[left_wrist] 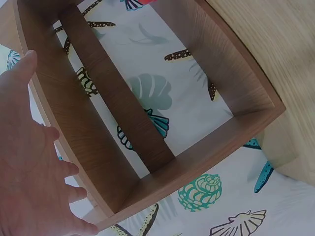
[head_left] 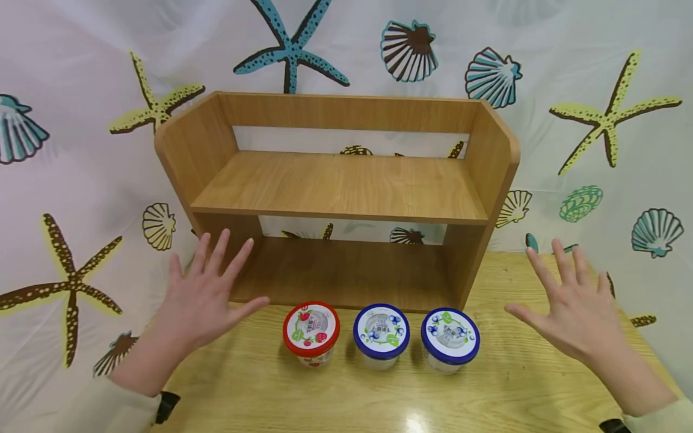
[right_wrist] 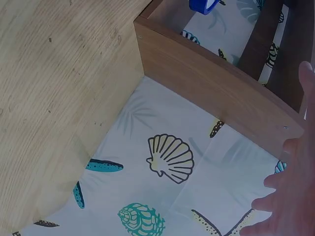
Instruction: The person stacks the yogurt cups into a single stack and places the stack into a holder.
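My left hand (head_left: 203, 304) is held up with fingers spread, in front of the left side of a two-tier wooden shelf (head_left: 341, 183). It holds nothing. My right hand (head_left: 576, 313), also empty and spread, hovers over the table to the right of the shelf. Between the hands, three small lidded tubs stand in a row before the shelf: a red-lidded tub with berry pictures (head_left: 312, 329), a blue-lidded tub (head_left: 381, 332) in the middle, and another blue-lidded tub (head_left: 450, 337) at right. Part of a blue lid (right_wrist: 204, 5) shows at the top of the right wrist view.
The shelf stands on a light wood-grain table (head_left: 260, 391); both its tiers are bare. Behind and beside it hangs a white cloth (head_left: 346, 108) printed with starfish and seashells. Tall side panels (right_wrist: 206, 78) bound the shelf at each end.
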`<state>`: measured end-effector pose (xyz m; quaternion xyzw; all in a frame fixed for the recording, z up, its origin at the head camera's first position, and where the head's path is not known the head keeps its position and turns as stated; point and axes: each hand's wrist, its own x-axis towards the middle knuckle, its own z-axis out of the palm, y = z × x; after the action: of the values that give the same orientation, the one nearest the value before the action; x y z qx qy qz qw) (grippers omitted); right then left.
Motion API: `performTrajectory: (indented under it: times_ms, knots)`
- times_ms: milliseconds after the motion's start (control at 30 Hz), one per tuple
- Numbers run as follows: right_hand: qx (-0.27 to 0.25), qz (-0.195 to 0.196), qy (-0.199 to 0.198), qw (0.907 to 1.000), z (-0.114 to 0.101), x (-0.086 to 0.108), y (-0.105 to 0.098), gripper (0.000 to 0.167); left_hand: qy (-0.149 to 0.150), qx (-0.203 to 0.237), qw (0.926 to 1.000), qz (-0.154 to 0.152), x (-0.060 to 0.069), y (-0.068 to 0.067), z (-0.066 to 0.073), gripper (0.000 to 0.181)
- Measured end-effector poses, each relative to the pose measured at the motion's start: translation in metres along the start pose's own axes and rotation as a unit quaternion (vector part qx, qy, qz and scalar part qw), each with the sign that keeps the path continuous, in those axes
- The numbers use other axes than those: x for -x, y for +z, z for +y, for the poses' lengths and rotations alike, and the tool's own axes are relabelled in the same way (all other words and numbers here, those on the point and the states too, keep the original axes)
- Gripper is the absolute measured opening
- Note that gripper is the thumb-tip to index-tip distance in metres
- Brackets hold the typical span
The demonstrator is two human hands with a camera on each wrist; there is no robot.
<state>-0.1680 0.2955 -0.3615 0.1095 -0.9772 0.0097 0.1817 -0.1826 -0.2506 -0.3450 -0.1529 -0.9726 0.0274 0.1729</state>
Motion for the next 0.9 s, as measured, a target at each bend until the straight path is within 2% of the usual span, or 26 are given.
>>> performTrajectory:
  times_ms: [200, 500, 700, 900]
  knots:
    - [-0.016, -0.004, 0.002, 0.9999, -0.009, 0.003, 0.005, 0.098, -0.005, 0.017, 0.9998, -0.012, 0.003, 0.008, 0.005, 0.097]
    - [-0.075, 0.009, 0.006, 0.9971, -0.025, 0.007, 0.018, 0.095, -0.004, 0.042, 0.9991, -0.005, 0.006, 0.022, 0.013, 0.097]
    - [-0.108, 0.012, 0.007, 0.9940, -0.036, 0.010, 0.028, 0.092, -0.012, 0.062, 0.9978, -0.021, 0.012, 0.029, 0.019, 0.096]
    - [-0.152, 0.029, 0.005, 0.9879, -0.046, 0.014, 0.038, 0.094, -0.015, 0.090, 0.9956, -0.024, 0.015, 0.042, 0.024, 0.097]
